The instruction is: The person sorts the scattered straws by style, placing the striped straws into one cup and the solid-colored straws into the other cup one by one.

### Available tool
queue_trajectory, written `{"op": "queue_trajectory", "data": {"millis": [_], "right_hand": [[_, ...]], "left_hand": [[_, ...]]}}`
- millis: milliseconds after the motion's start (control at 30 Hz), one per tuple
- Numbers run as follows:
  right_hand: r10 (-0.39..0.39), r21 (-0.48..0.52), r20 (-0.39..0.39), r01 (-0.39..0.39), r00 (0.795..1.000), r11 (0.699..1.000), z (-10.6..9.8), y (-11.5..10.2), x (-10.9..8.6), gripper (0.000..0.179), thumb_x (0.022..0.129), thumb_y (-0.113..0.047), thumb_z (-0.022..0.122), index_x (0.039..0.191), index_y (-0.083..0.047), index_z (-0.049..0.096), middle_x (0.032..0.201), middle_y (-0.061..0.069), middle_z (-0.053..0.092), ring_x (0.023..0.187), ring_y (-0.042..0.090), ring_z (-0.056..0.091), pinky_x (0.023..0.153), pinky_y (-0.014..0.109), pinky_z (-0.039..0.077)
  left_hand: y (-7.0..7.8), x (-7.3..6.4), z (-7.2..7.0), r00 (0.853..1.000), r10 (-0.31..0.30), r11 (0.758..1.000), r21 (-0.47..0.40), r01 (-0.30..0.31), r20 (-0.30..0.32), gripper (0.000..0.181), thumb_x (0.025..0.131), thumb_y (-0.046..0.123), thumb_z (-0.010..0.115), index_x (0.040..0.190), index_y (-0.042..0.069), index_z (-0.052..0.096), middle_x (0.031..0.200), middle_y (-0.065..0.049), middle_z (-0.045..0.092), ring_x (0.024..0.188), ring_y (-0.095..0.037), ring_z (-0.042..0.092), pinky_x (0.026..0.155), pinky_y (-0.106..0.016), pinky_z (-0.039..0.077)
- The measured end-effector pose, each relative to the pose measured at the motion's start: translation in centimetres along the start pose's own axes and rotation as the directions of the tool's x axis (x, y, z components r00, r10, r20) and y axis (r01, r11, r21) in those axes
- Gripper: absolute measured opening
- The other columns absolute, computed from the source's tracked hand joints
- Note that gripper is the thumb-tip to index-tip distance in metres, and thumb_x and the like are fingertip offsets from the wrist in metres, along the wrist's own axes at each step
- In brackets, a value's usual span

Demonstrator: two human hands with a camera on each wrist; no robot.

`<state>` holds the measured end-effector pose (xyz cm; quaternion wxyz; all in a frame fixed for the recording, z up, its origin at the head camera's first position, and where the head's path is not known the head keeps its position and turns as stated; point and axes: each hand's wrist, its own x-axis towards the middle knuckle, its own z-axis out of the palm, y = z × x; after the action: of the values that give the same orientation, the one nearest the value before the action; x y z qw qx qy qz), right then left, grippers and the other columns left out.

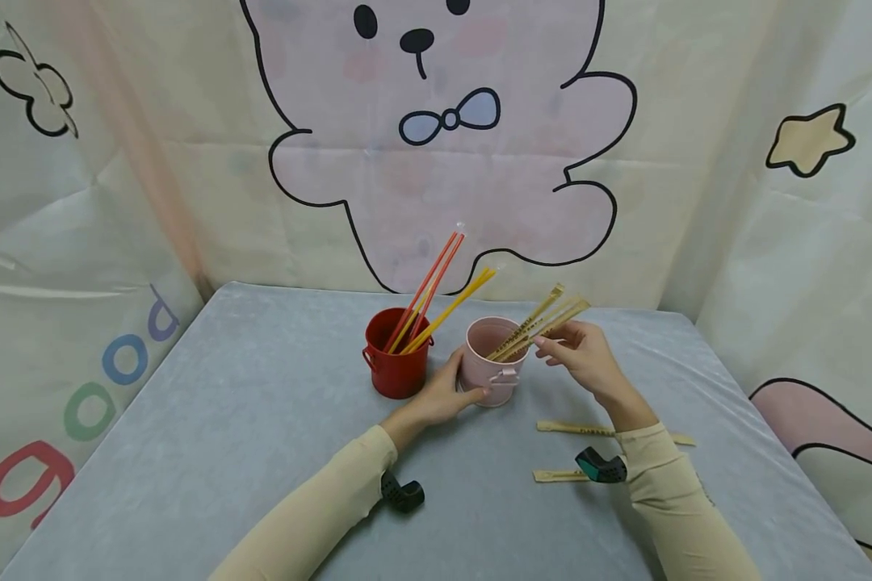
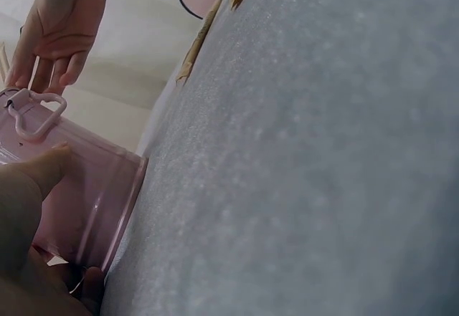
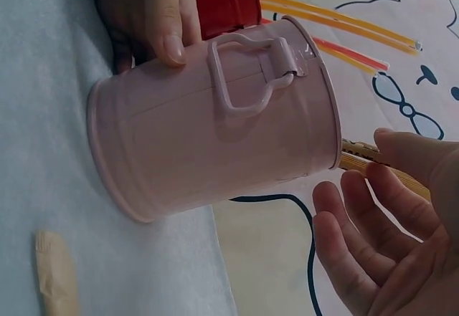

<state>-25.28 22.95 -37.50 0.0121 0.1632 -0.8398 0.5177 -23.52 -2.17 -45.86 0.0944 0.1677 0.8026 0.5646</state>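
The pink metal bucket (image 1: pixel 488 373) stands upright on the cloth, held low on its side by my left hand (image 1: pixel 439 394), thumb toward the front. Several slim tan paper-wrapped sticks (image 1: pixel 526 328) with dark print lean out over its rim to the right. My right hand (image 1: pixel 581 355) is at the rim's right side, its thumb and forefinger pinching a wrapped stick (image 3: pixel 362 150) whose lower end is hidden inside the bucket. The other right fingers are spread and loosely bent. Two similar wrapped sticks (image 1: pixel 570 428) lie on the cloth, partly hidden beneath the right forearm.
Close to the left hand's far side stands a red bucket (image 1: pixel 396 375) holding several red and yellow sticks (image 1: pixel 436 290) in clear wrap. A grey-blue cloth (image 1: pixel 262 452) covers the table. Behind it hangs a printed curtain (image 1: pixel 225 186).
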Motion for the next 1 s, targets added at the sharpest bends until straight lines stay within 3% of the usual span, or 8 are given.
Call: {"op": "queue_trajectory", "data": {"millis": [67,267,567,867,1000], "right_hand": [[0.017,-0.005,0.002,-0.017,1.000,1.000,-0.2,0.0,0.0,0.034,0.099,-0.018,0.066,0.115,0.012,0.064,0.103,0.014,0.072,0.081,0.002,0.069,0.073,0.023,0.060],[0.022,-0.043,0.003,-0.022,1.000,0.999,-1.1,0.1,-0.5,0.035,0.100,-0.021,0.064,0.117,0.009,0.064,0.104,0.011,0.071,0.082,0.004,0.070,0.073,0.024,0.060],[-0.004,-0.078,0.045,0.007,0.999,0.997,-3.5,0.6,-2.4,0.029,0.101,-0.019,0.063,0.115,0.006,0.064,0.095,-0.017,0.067,0.084,0.003,0.070,0.074,0.025,0.060],[-0.044,-0.100,0.118,0.056,0.992,0.993,-5.0,2.0,-4.7,0.023,0.100,-0.011,0.063,0.115,0.006,0.064,0.101,-0.019,0.069,0.087,0.001,0.070,0.077,0.021,0.058],[-0.066,-0.136,0.169,0.090,0.983,0.987,-5.4,2.4,-4.7,0.022,0.098,-0.010,0.065,0.117,0.003,0.066,0.107,-0.013,0.070,0.095,0.002,0.070,0.082,0.018,0.056]], "left_hand": [[0.0,0.0,0.0,1.000,-0.004,1.000,0.001,0.004,0.005,0.084,0.093,0.028,0.073,0.160,0.018,0.023,0.164,-0.006,0.033,0.154,-0.022,0.028,0.127,-0.048,0.022],[0.0,0.0,-0.1,1.000,-0.004,1.000,0.004,0.004,0.012,0.084,0.093,0.028,0.073,0.160,0.017,0.023,0.164,-0.006,0.033,0.154,-0.023,0.028,0.127,-0.048,0.022],[0.0,0.0,0.0,1.000,-0.017,1.000,-0.004,0.017,0.007,0.084,0.093,0.030,0.073,0.160,0.020,0.023,0.164,-0.004,0.032,0.154,-0.022,0.027,0.127,-0.049,0.022],[0.0,0.2,0.2,1.000,-0.020,1.000,-0.009,0.020,0.019,0.085,0.093,0.030,0.073,0.160,0.019,0.022,0.165,-0.005,0.031,0.155,-0.022,0.026,0.128,-0.048,0.022],[0.0,0.1,0.0,1.000,-0.026,1.000,-0.011,0.026,0.004,0.086,0.092,0.030,0.074,0.161,0.019,0.022,0.165,-0.005,0.031,0.155,-0.022,0.025,0.128,-0.049,0.020]]}}
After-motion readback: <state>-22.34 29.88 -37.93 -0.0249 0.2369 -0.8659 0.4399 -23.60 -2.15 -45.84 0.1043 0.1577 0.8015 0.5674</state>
